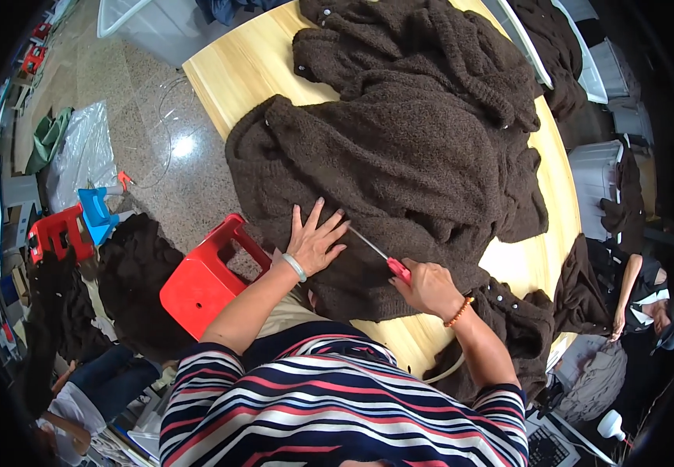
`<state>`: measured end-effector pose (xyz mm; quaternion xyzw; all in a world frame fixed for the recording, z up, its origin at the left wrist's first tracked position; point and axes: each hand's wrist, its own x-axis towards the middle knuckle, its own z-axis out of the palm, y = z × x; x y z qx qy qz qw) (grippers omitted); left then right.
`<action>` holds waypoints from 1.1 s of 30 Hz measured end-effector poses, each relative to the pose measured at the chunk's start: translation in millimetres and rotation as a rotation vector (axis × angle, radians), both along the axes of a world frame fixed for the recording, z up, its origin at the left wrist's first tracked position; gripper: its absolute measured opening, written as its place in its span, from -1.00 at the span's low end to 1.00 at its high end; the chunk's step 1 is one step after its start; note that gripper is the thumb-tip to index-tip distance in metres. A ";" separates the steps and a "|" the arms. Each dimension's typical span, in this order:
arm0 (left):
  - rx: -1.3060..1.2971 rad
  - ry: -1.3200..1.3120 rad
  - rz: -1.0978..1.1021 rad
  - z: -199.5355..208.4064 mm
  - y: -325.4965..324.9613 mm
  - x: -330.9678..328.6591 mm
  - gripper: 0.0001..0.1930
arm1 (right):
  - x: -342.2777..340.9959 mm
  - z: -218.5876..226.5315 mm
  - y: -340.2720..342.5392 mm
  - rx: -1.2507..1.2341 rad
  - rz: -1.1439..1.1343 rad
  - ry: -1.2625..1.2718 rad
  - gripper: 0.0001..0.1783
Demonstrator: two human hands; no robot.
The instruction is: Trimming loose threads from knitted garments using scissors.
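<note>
A dark brown knitted garment (399, 156) lies spread and rumpled over the wooden table in front of me. My left hand (313, 240) rests on its near left part with the fingers spread, palm down. In my right hand (432, 289) is a tool with a red handle and a thin metal shaft (369, 244); its exact kind does not show. The shaft slants up and left, its tip on the knit close beside my left fingertips. Small pale buttons or beads dot the brown cloth in places.
The pale wooden table (236, 66) curves down the right side. A red plastic stool (204, 288) stands left of me. More brown knitwear (516, 319) lies near my right arm. A white bin (154, 31) is at the far left. Other people sit at lower left and right.
</note>
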<state>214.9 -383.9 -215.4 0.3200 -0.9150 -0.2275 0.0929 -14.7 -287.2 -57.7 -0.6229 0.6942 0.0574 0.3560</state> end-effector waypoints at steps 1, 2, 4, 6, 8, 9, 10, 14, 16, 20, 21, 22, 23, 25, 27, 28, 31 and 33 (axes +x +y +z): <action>0.000 -0.019 -0.004 1.7 -0.2 -0.2 -0.53 | 4.9 -2.6 -3.3 -0.031 0.018 -0.007 -0.65; -0.009 -0.018 0.004 2.3 -2.5 -0.7 -0.53 | 11.1 -4.7 -9.0 -0.040 0.026 -0.007 -0.65; 0.083 -0.003 -0.067 4.0 -5.1 1.0 -0.57 | 22.0 -7.1 -20.7 -0.115 -0.069 -0.063 -0.66; 0.009 0.140 -0.025 13.2 -13.0 9.8 -0.60 | 28.7 -6.5 -25.8 -0.146 -0.048 -0.077 -0.66; 0.137 0.283 0.279 18.3 -31.8 15.4 -0.59 | 31.0 -5.3 -28.6 -0.124 -0.084 -0.083 -0.65; -0.083 0.333 0.345 18.4 -45.7 14.7 -0.56 | 30.2 -8.3 -27.4 -0.124 -0.068 -0.088 -0.65; -0.039 0.283 0.416 19.3 -54.8 14.4 -0.53 | 28.7 -13.2 -25.3 -0.125 -0.072 -0.082 -0.65; -0.102 0.048 0.317 0.3 -66.3 16.7 -0.48 | 38.9 -10.9 -37.4 -0.100 0.004 0.008 -0.65; -0.069 0.037 0.270 -3.8 -67.6 17.3 -0.42 | 49.1 -6.6 -48.0 -0.105 -0.004 0.017 -0.64; -0.067 -0.026 0.234 -2.8 -69.3 20.8 -0.36 | 45.5 -13.7 -65.3 -0.116 -0.041 -0.057 -0.65; -0.074 -0.014 0.229 -5.2 -70.2 22.0 -0.36 | 38.0 -24.4 -65.1 -0.227 -0.083 -0.078 -0.64; -0.081 -0.001 0.223 -7.5 -70.9 22.8 -0.36 | 28.0 -37.8 -61.9 -0.338 -0.125 -0.096 -0.62; -0.073 -0.024 0.200 -7.4 -72.4 21.5 -0.36 | 16.5 -47.2 -56.5 -0.323 -0.181 -0.089 -0.58; -0.079 -0.029 0.186 -10.3 -74.0 22.1 -0.37 | -4.2 -62.7 -31.7 -0.309 -0.167 -0.060 -0.52; -0.075 -0.036 0.176 -12.4 -73.5 24.3 -0.37 | -5.7 -54.0 -2.8 -0.161 -0.164 -0.058 -0.52; -0.087 -0.047 0.182 -13.9 -73.2 26.1 -0.38 | -1.9 -44.8 12.6 -0.078 -0.166 -0.065 -0.53; -0.111 -0.029 0.187 -15.0 -73.0 23.8 -0.40 | 23.1 -30.1 68.4 -0.031 -0.068 -0.133 -0.50; -0.129 0.002 0.193 -13.8 -72.7 21.8 -0.43 | 39.8 -32.8 98.0 0.053 -0.039 -0.232 -0.51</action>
